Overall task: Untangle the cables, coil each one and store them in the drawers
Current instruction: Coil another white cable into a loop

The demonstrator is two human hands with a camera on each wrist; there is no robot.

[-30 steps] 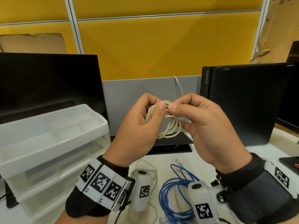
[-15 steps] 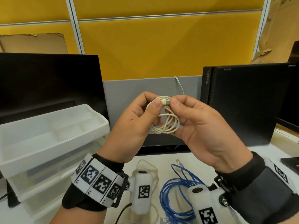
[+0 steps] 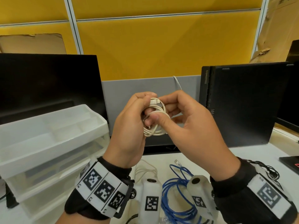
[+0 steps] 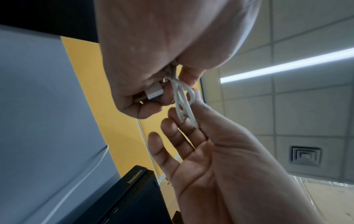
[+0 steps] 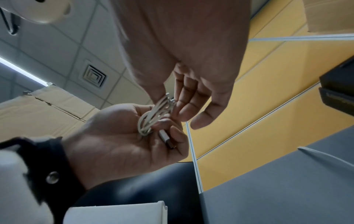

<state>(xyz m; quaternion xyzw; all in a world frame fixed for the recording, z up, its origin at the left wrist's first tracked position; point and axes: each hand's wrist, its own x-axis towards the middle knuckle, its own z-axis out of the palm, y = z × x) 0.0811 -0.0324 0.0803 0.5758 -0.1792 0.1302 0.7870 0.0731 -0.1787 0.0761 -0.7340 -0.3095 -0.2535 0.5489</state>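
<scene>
— Cables: how many?
— Three. One white cable (image 3: 156, 120), coiled, held above the surface (image 3: 242, 152): left hand (image 3: 129, 126) curled round it, right hand (image 3: 192, 126) pinching it. One blue cable (image 3: 176, 199) and one cream cable (image 3: 145, 167) lie below.
— Containers?
— One drawer unit (image 3: 48, 143), left; contents unclear.

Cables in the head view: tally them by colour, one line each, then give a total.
White or cream: 3 - the coiled cable held by the left hand and right hand, a loose cable on the desk, a thin cable hanging over the grey partition.
Blue: 1 - the blue cable on the desk.
Total: 4
</scene>
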